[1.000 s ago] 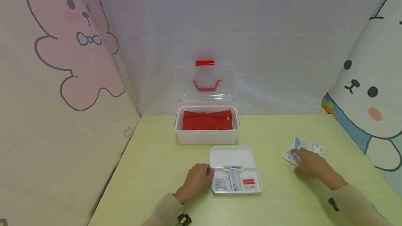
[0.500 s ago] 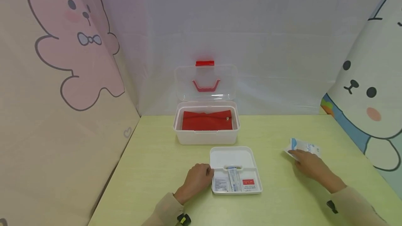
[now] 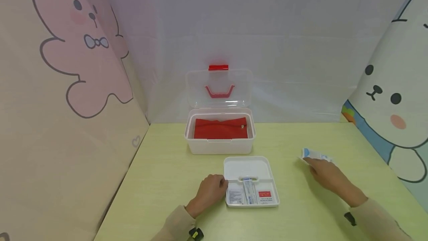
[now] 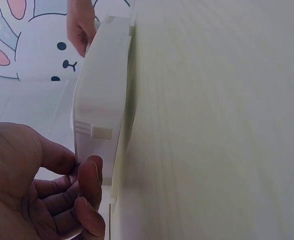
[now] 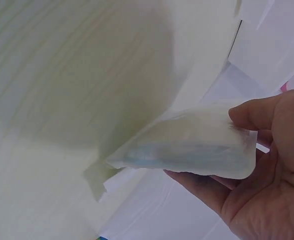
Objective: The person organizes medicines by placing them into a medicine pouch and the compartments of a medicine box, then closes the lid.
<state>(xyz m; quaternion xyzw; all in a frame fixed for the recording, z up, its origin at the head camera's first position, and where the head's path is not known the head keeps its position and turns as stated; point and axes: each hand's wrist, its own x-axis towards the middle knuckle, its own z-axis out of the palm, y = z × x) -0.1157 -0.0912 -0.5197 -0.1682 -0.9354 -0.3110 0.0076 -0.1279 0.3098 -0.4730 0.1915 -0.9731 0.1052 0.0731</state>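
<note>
My right hand [image 3: 329, 174] holds a white packet with blue print [image 3: 314, 154] at the right of the table. In the right wrist view the thumb and fingers pinch one end of the packet [image 5: 192, 135], which hangs slightly off the table. My left hand [image 3: 208, 192] is at the left edge of an opened flat white plastic case [image 3: 249, 167]. The left wrist view shows the thumb and curled fingers gripping the edge of the case [image 4: 100, 85]. In the case's front half lie a narrow blue-and-white sachet [image 3: 249, 192], a printed packet [image 3: 235, 196] and a red-and-white packet [image 3: 265, 196].
Behind the case stands a white box [image 3: 220, 146] with its clear lid [image 3: 219, 79] raised and a red zipped pouch [image 3: 220, 128] inside. The yellow-green table [image 3: 160, 177] is bordered by cloth hangings with cartoon animals.
My right hand has lifted the packet off the table and carried it a little to the left. The packet has tilted. The left hand and the case have stayed in place.
</note>
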